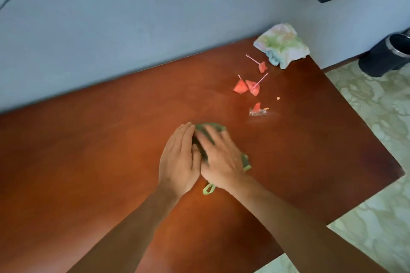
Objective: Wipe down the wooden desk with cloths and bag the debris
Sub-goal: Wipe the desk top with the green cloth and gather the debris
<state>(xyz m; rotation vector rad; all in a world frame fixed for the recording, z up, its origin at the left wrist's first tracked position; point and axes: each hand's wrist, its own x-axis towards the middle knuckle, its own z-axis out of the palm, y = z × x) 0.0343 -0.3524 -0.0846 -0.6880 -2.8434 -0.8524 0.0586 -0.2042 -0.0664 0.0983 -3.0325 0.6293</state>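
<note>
Green plastic bag (pixel 210 137) lies mid-counter, its long axis running toward the wall, a handle loop trailing at the near end. Both hands, left (pixel 180 162) and right (pixel 221 157), press flat on it, fingers extended. Bare wooden counter (pixel 88 162) stretches leftward; watermelon pieces (pixel 246 86) and a crumpled cloth (pixel 281 45) sit toward the right corner.

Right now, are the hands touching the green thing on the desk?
Touching. The head view shows the left hand and right hand pressed flat on the green bag, covering most of it.
</note>
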